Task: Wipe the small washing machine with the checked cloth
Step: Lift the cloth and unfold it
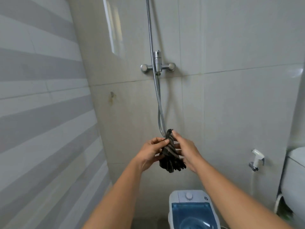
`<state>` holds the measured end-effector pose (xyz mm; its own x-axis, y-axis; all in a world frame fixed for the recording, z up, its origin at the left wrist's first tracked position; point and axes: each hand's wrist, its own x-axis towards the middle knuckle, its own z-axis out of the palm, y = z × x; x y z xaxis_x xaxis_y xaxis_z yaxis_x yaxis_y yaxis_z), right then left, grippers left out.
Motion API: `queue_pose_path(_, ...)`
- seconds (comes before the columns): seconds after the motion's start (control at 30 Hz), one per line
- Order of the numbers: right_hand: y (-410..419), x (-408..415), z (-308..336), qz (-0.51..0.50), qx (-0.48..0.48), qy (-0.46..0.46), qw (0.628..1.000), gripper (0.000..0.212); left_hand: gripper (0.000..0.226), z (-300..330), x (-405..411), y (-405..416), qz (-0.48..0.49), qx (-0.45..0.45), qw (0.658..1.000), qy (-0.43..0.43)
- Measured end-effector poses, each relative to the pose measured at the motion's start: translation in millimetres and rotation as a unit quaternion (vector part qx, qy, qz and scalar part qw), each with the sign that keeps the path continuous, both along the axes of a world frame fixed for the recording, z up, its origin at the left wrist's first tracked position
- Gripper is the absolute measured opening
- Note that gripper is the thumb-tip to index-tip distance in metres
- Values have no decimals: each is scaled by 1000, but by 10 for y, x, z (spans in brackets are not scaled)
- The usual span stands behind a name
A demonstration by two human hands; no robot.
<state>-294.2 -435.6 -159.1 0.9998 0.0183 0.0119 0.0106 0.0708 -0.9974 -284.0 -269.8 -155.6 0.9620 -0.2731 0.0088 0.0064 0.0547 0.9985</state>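
A dark checked cloth (pixel 171 154) hangs bunched in the air in front of the tiled wall. My left hand (pixel 151 153) pinches its upper left side. On the right edge, my right hand (pixel 186 150) holds it with the thumb near the top corner. Both arms are stretched forward and up. Well below the hands stands the small washing machine (pixel 192 210), white with a blue see-through lid and a round knob at its back. Its front part is cut off by the frame's bottom edge.
A chrome shower mixer (pixel 158 65) with a hose looping down sits on the wall above the hands. A white bidet sprayer (pixel 257 158) hangs at right. The white toilet (pixel 295 182) stands at the far right. A striped tiled wall runs along the left.
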Motion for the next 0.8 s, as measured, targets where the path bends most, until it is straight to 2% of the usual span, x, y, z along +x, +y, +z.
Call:
queue_pose_path(0.17, 259, 78, 395, 31, -16, -54, 998, 18, 28, 383, 36, 319, 17, -18, 999, -22)
queue_pose_path(0.27, 435, 246, 598, 30, -35, -57, 997, 21, 17, 575, 106, 545, 42, 1, 998, -43)
queue_pose_path(0.37, 588, 446, 795, 53, -47, -65, 995, 22, 13, 768, 233, 795, 91, -19, 993, -71)
queue_pose_path(0.47, 714, 691, 958, 42, -92, -76, 992, 30, 17, 977, 408, 1063, 194, -44, 976, -85)
queue_pose_path(0.57, 905, 1032, 1117, 35, -91, -86, 991, 33, 20, 1154, 650, 1342, 281, -77, 953, -87)
queue_pose_path(0.67, 1116, 1345, 1344, 96, -102, -86, 986, 22, 18, 1270, 909, 1550, 296, -59, 949, -85)
queue_pose_path(0.73, 1252, 1582, 1476, 154, -127, -118, 973, 21, 15, 1300, 1092, 1678, 289, -39, 951, -103)
queue_pose_path(0.8, 1402, 1823, 1580, 170, -168, -162, 957, 21, 26, 1305, 1259, 1817, 264, -5, 956, -131)
